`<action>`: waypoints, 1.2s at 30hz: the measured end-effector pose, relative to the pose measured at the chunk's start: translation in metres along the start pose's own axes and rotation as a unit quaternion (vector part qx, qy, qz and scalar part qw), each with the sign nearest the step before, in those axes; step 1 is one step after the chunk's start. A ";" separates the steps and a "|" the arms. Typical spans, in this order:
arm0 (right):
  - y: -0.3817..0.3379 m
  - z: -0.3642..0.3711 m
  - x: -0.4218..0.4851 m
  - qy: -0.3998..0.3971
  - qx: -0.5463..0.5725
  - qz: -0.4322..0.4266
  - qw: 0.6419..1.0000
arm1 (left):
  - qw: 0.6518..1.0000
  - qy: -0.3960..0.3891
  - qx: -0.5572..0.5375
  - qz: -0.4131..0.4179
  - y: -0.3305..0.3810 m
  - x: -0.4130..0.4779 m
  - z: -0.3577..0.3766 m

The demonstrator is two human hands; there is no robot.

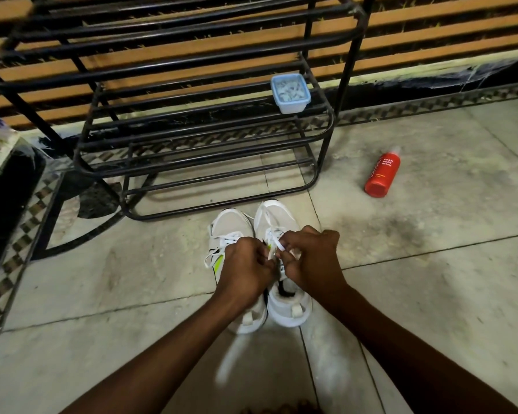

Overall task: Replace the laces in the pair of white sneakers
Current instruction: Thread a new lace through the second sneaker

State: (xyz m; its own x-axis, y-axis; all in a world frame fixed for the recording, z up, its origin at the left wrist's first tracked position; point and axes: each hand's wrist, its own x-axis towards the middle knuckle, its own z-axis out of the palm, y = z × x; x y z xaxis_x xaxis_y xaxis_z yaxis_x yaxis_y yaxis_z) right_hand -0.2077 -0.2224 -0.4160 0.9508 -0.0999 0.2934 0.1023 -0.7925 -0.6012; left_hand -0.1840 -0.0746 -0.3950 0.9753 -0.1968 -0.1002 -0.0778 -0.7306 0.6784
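Our left grip [247, 265] and right grip [310, 261] both pinch the white lace [279, 243] over one sneaker [277, 215], so we should keep it flat, pulling evenly without twisting.

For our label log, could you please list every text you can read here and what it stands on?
"FOAM BODY WASH": red bottle on the floor.
Smaller print along the same bottle: too blurred to read.
Tag on the tongue of the sneaker nearer the bottle: too small to read.
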 end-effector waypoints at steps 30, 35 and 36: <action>-0.017 -0.005 0.015 -0.078 -0.020 0.113 0.990 | 0.998 0.036 -0.043 0.001 0.001 -0.006 0.005; -0.016 -0.002 0.018 -0.083 0.041 0.170 0.981 | 0.998 0.037 -0.054 -0.004 -0.003 -0.005 0.004; -0.013 -0.003 0.018 -0.088 0.038 0.165 0.982 | 0.998 0.034 -0.055 -0.005 -0.004 -0.004 0.004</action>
State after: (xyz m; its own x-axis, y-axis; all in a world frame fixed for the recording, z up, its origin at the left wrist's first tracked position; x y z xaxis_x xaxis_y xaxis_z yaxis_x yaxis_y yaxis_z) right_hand -0.1925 -0.2156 -0.4005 0.9708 -0.2330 -0.0565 -0.2053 -0.6859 -0.6982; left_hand -0.1880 -0.0737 -0.4005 0.9880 -0.1421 -0.0611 -0.0476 -0.6553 0.7539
